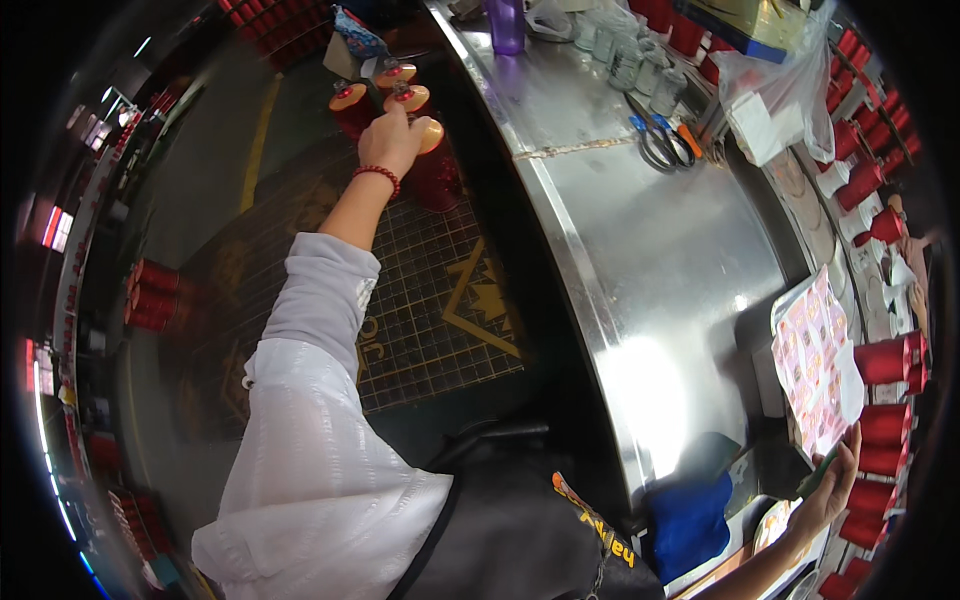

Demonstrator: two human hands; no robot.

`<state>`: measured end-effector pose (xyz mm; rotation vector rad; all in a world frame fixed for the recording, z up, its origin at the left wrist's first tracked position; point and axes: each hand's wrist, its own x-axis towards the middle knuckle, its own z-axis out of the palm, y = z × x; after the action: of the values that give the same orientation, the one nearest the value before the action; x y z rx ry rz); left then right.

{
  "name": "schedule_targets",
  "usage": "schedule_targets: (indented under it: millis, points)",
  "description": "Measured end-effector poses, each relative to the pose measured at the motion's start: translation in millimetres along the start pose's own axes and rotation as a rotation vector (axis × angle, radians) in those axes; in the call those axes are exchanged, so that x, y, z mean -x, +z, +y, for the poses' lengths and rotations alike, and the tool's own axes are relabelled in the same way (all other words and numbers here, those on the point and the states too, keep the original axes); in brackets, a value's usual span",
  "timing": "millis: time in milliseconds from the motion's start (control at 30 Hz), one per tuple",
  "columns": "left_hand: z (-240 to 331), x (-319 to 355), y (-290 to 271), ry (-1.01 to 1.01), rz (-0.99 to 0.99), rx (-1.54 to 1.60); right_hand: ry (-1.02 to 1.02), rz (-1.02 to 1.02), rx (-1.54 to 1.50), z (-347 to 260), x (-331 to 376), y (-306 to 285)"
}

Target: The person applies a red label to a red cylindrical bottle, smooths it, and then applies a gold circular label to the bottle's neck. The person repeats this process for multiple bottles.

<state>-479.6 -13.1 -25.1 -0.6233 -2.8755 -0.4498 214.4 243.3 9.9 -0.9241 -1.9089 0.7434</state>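
Observation:
My left hand (392, 142), with a red bead bracelet at the wrist, reaches far forward. Its fingers close over the top of a red cylinder with a gold top (435, 185); the exact grip is hidden under the hand. Close around it stand other red cylinders (350, 112) with gold tops and small knobs, above a dark mat with a gold grid pattern (420, 340). At the lower right, beside a pink patterned sheet (815, 360), my right hand (832, 488) has curled fingers around a dark, green-edged thing too unclear to name.
A shiny metal bench (640, 240) runs along my right. It carries scissors (655, 140), glass jars (625, 65), a purple bottle (507, 28) and a blue cloth (690, 515). Red cylindrical parts (885, 440) line the far right, near another person's arm (915, 250). More red cylinders (152, 295) stand left.

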Motion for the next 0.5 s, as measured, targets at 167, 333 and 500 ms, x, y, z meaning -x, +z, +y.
schedule_targets:
  millis: [167, 333, 500]
  points:
    - [4, 6, -8, -0.050, -0.002, -0.022, 0.027, -0.015, 0.029, 18, -12, -16]
    - [6, 5, -8, -0.005, 0.005, -0.066, -0.032, -0.044, 0.138, 16, -21, -24]
    - [24, 25, -15, 0.446, 0.419, -0.080, -0.170, -0.067, 0.188, 27, -54, -37]
